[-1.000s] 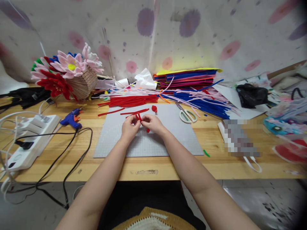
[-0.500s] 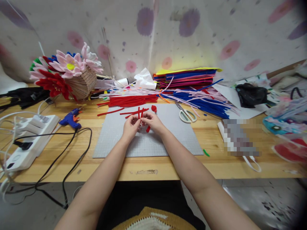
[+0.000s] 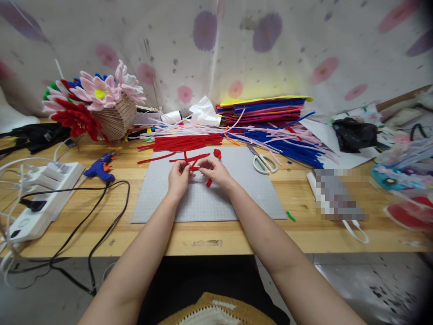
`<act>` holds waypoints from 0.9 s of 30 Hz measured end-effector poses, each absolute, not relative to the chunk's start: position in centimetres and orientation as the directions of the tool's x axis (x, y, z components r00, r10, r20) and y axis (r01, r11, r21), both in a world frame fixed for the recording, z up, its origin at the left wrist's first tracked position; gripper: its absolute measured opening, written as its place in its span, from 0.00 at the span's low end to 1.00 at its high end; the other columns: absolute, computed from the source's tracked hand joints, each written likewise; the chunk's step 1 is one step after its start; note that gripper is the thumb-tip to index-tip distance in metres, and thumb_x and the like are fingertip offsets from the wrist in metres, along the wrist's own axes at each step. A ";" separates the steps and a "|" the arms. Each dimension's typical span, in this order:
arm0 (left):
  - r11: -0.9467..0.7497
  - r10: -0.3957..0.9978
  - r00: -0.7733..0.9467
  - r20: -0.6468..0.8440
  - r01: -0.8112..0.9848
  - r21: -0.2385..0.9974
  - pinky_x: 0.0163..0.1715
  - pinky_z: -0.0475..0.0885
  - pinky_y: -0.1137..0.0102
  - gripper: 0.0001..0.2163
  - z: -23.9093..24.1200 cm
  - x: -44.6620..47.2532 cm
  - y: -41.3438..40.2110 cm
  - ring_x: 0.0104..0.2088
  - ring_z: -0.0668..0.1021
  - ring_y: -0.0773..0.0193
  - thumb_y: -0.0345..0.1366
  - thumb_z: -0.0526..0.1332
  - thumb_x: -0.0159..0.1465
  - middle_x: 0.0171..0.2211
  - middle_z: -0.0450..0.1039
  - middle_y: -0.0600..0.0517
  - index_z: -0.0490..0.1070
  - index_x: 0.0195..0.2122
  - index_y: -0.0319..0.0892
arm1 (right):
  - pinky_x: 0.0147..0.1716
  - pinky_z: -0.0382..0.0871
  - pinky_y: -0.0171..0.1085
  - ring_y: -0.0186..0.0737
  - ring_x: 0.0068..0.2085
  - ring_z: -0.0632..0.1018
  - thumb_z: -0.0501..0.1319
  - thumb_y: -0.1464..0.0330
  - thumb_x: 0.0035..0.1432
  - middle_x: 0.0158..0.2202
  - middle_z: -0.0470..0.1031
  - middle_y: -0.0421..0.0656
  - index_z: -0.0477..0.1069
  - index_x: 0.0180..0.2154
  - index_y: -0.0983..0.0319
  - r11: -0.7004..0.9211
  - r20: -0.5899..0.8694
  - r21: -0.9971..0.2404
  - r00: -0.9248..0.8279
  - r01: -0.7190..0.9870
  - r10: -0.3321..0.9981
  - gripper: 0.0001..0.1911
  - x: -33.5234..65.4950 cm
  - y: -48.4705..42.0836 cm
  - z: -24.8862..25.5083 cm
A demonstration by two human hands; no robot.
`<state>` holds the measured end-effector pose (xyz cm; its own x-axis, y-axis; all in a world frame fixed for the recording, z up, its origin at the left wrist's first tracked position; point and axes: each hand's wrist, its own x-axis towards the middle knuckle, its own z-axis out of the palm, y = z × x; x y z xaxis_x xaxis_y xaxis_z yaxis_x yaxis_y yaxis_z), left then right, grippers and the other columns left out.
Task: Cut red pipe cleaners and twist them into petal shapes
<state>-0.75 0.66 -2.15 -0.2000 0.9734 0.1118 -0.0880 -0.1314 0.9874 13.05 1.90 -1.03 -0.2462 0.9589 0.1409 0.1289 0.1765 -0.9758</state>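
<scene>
- Red pipe cleaner (image 3: 193,165): bent, pinched between both hands just above the grey cutting mat (image 3: 237,198).
- Left hand (image 3: 178,177) grips one end and right hand (image 3: 216,173) the other, apparently to control the bend.
- Spare red pipe cleaners (image 3: 186,142) lie just beyond the fingertips, with scissors (image 3: 263,162) to the right of the right hand.

The fuzzy bent pipe cleaner (image 3: 194,164) is red, the flat cutting mat (image 3: 237,194) grey and gridded, the hanging cloth (image 3: 287,45) white with pink and purple blots.
</scene>
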 end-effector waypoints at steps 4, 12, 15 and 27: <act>-0.160 0.950 -0.279 0.136 -0.066 0.985 0.25 0.73 0.73 0.07 -2.1 -1.7 1.0 0.21 0.71 0.74 0.36 0.59 0.52 0.24 0.65 0.56 0.63 0.30 0.40 | 0.33 0.64 0.33 0.31 0.30 0.70 0.55 0.71 0.47 0.30 0.71 0.38 0.68 0.33 0.60 0.244 0.242 -0.818 -0.072 0.521 0.968 0.08 14.7 2.4 -1.0; -0.163 0.943 -0.311 0.121 -0.110 0.980 0.24 0.74 0.72 0.08 -1.8 -1.9 1.1 0.22 0.70 0.73 0.36 0.60 0.52 0.25 0.65 0.55 0.62 0.30 0.40 | 0.34 0.61 0.35 0.37 0.35 0.70 0.59 0.67 0.47 0.33 0.72 0.42 0.70 0.33 0.59 0.180 0.116 -0.524 -0.140 0.833 0.983 0.08 17.3 2.8 -1.2; -0.150 0.947 -0.303 0.110 -0.113 0.982 0.24 0.74 0.72 0.09 -1.8 -1.8 1.0 0.22 0.71 0.73 0.37 0.60 0.51 0.25 0.65 0.56 0.62 0.29 0.40 | 0.32 0.61 0.34 0.36 0.34 0.70 0.60 0.64 0.47 0.34 0.72 0.43 0.70 0.34 0.60 0.211 0.043 -0.498 -0.220 0.841 0.975 0.10 17.6 2.8 -1.3; -0.061 0.982 -0.186 0.038 -0.119 0.991 0.22 0.73 0.73 0.09 -2.5 -1.0 0.9 0.21 0.72 0.73 0.34 0.62 0.50 0.23 0.67 0.56 0.63 0.29 0.39 | 0.30 0.61 0.34 0.35 0.28 0.71 0.58 0.73 0.43 0.26 0.71 0.37 0.63 0.38 0.58 0.161 0.091 -0.629 -0.134 0.761 0.987 0.17 14.3 1.0 -0.3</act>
<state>-1.00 0.85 -2.47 -0.1858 0.9819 0.0382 -0.1187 -0.0611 0.9911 14.31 1.03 -0.31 -0.1335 0.9869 0.0910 0.7609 0.1609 -0.6286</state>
